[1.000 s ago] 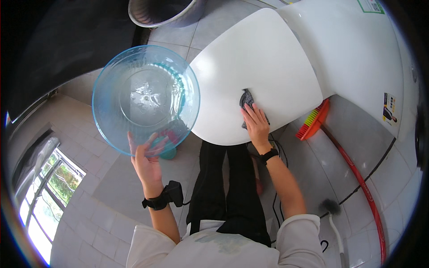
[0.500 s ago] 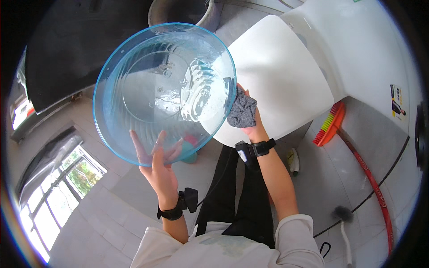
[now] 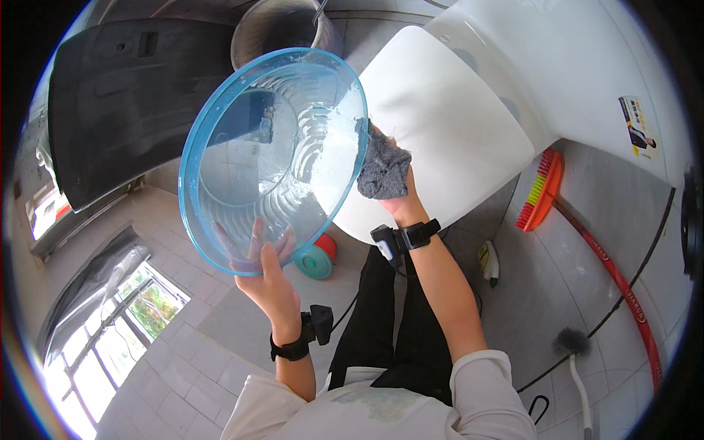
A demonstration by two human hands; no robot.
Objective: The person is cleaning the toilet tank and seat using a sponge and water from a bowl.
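Note:
My left hand (image 3: pixel 265 273) grips the lower rim of a clear blue plastic basin (image 3: pixel 275 150), held up and tilted toward me, with water drops running inside it. Behind the basin's right edge, my right hand (image 3: pixel 402 199) clutches a grey cloth (image 3: pixel 381 170), pressed against the outside of the basin. Both wrists wear black bands. A white washing machine lid (image 3: pixel 447 125) lies just behind the right hand.
A metal bucket (image 3: pixel 282 29) stands behind the basin, beside a black panel (image 3: pixel 125 95). On the tiled floor lie a red and teal round object (image 3: pixel 317 258), an orange brush (image 3: pixel 541 192) on a red handle, a small bottle (image 3: pixel 490 262) and a white toilet brush (image 3: pixel 573 352).
The left hand has raised and tilted the basin closer to me. The right hand left the white lid with the grey cloth and brought it to the basin's right side.

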